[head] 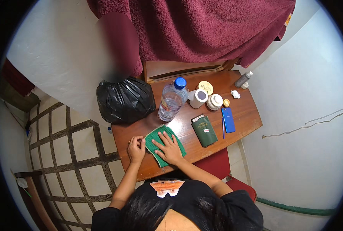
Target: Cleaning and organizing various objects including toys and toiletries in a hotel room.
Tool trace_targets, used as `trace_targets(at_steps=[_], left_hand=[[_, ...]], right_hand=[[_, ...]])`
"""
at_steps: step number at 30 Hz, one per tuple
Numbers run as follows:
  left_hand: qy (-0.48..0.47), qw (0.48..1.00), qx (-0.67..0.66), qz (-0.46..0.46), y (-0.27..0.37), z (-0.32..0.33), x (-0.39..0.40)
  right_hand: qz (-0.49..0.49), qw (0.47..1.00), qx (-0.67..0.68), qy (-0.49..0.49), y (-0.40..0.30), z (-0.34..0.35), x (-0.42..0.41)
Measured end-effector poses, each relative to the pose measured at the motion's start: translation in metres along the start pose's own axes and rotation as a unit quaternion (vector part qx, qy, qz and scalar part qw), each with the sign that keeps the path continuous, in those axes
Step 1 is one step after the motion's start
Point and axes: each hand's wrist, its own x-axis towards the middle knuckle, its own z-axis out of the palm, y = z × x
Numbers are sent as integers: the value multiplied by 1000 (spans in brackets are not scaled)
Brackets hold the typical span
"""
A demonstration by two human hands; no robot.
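Note:
A folded green cloth (154, 141) with a pale edge lies on the brown wooden table (186, 135), near its front left. My right hand (170, 148) rests flat on the cloth with its fingers apart. At the cloth's left edge is my left hand (136, 148), fingers bent, with thumb and fingertips close to the pale edge; whether they pinch it is too small to tell. Beyond the cloth stands a large clear plastic bottle (171, 101) with a blue cap, partly filled. To the right lie a green booklet cover (205, 131), a pen (223, 128) and a blue smartphone (228, 119).
A black plastic bag (125, 101) bulges at the table's left back. Farther back are a white cylindrical container (198, 98), a white jar (214, 102), a round lid (206, 86), a yellow cap (226, 102), crumpled white paper (235, 94) and a grey bottle (243, 79). A maroon towel (200, 31) hangs behind.

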Motion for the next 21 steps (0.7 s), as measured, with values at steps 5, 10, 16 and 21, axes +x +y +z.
trace_targets(at_steps=[5,10,16,21], left_hand=[[-7,1000,-7,17,-4,0,4],[-22,1000,-6,20,-2,-2,6],[-43,999,-4,12,0,-5,6],[-48,999,-8,16,2,-7,8]], right_hand=[[3,1000,-16,2,-2,-2,5],[1,1000,-10,3,-4,-5,7],[6,1000,-15,6,-7,-4,7],[6,1000,-14,2,-7,-6,10]])
